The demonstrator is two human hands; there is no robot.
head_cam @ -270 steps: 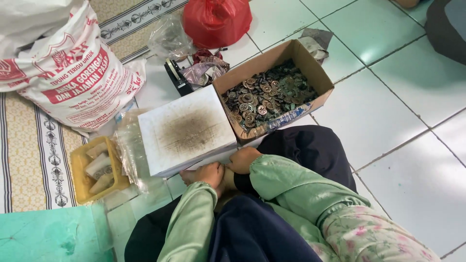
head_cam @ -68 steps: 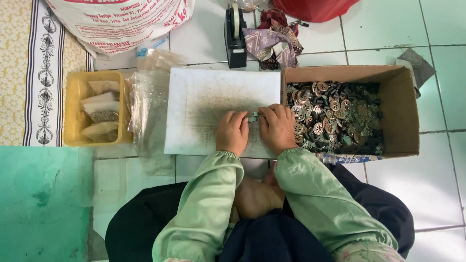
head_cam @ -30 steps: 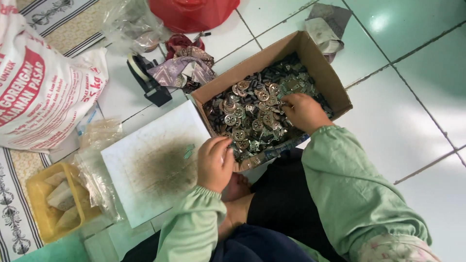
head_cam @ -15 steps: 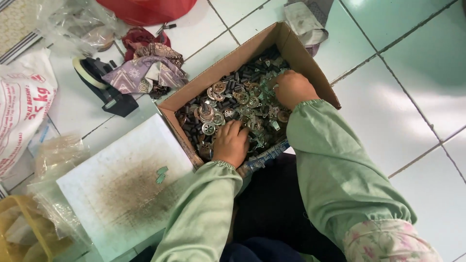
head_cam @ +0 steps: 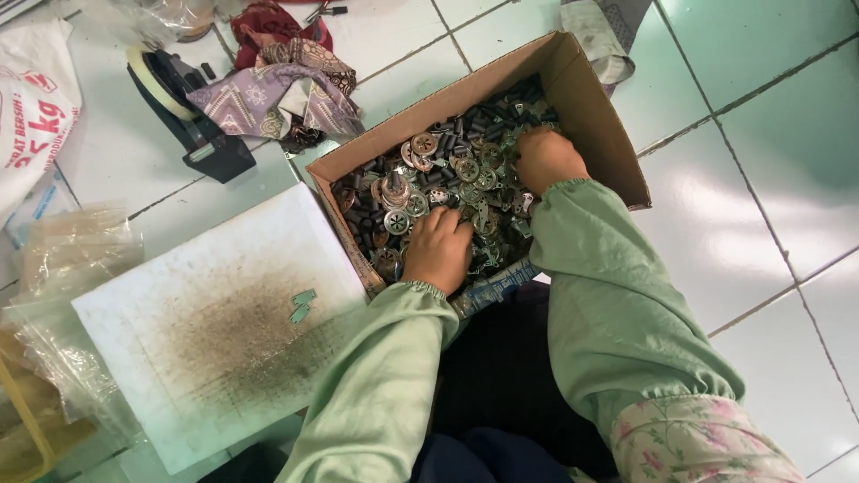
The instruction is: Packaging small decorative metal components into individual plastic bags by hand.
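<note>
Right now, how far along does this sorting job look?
Early, I would guess. Only a couple of small green pieces lie on the white board. Both the left hand and right hand are digging in the cardboard box, which is full of metal discs and dark parts.

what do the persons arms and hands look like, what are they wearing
Both arms are covered by loose, pale green long sleeves gathered at elastic cuffs at the wrists. The left hand and right hand are bare: no gloves, and no rings or watch that I can make out. Near the right upper arm, a floral fabric, pink and green on a pale ground, overlaps the sleeve.
</note>
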